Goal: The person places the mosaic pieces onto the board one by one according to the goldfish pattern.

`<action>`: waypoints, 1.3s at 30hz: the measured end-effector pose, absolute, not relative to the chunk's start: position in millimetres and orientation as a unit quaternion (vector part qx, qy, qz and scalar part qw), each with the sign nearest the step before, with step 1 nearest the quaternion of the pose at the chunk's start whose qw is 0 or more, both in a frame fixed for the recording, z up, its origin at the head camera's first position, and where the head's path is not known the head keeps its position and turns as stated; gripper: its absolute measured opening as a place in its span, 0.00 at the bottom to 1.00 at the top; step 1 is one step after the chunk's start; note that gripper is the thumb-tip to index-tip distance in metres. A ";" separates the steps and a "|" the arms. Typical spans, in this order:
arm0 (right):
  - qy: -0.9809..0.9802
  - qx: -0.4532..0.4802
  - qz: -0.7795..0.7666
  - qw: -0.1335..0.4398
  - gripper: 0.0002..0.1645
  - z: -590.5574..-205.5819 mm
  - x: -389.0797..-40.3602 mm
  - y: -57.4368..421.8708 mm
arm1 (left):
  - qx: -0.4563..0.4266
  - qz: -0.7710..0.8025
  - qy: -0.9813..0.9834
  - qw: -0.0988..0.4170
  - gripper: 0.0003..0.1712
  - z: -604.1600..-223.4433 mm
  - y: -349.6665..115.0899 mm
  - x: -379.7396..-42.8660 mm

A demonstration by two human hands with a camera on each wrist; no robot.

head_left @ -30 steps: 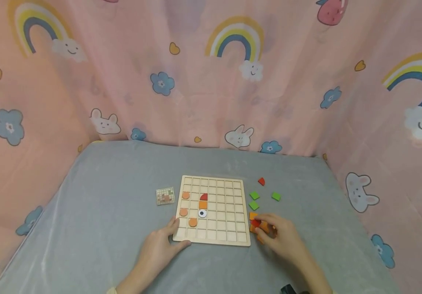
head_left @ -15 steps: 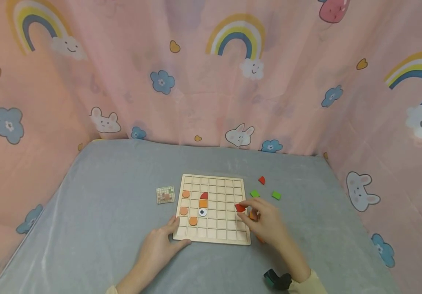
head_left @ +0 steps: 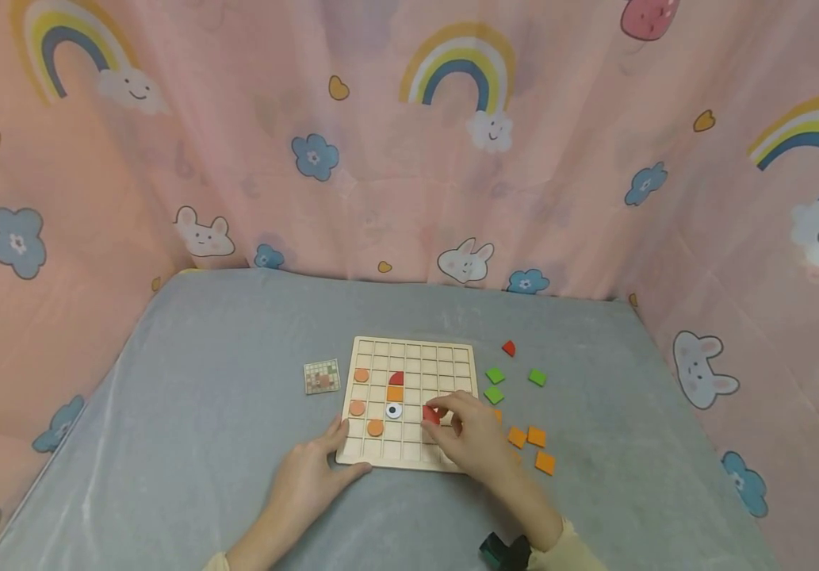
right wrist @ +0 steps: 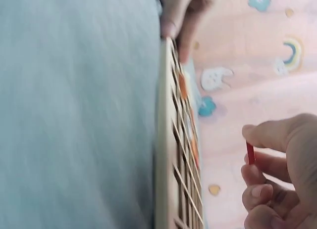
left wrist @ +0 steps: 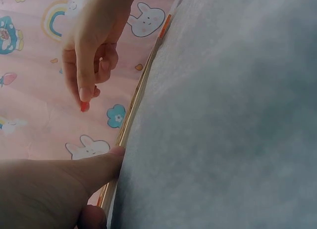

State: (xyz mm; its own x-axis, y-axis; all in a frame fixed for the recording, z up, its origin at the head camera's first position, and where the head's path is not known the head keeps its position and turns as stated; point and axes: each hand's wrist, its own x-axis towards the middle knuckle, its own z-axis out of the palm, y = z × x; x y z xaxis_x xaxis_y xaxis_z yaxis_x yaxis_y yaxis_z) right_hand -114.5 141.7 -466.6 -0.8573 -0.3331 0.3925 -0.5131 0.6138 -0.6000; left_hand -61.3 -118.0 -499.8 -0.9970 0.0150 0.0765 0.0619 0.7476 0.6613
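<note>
Your right hand (head_left: 473, 436) pinches a red piece (head_left: 430, 415); your left hand (head_left: 311, 469) grips the board (head_left: 428, 356) beneath. Likely placing: lower it.

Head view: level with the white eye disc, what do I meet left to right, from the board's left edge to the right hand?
Orange disc → white eye disc → pinched red piece → right hand holding it.

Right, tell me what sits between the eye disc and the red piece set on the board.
An orange square lies there, as the head view shows.
</note>
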 end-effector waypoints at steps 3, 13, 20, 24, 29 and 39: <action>-0.896 0.222 0.370 0.101 0.12 -469.1 -111.3 129.1 | -0.023 -0.353 -0.935 0.034 0.45 -500.0 -118.1 -61.6; -0.918 0.171 0.354 0.053 0.13 -481.2 -110.2 105.3 | -0.025 -0.350 -0.936 0.033 0.45 -500.5 -117.9 -61.2; -0.925 0.156 0.344 0.033 0.14 -486.3 -110.2 101.2 | -0.028 -0.349 -0.936 0.036 0.46 -500.4 -118.3 -61.4; -0.927 0.155 0.341 0.036 0.13 -489.0 -110.1 98.9 | -0.029 -0.344 -0.938 0.037 0.46 -500.9 -118.6 -62.0; -0.928 0.154 0.335 0.052 0.11 -490.4 -110.1 94.7 | -0.030 -0.345 -0.937 0.040 0.46 -500.2 -119.1 -62.0; -0.931 0.128 0.336 0.061 0.13 -491.6 -107.6 89.7 | -0.035 -0.346 -0.936 0.045 0.45 -500.2 -119.2 -61.2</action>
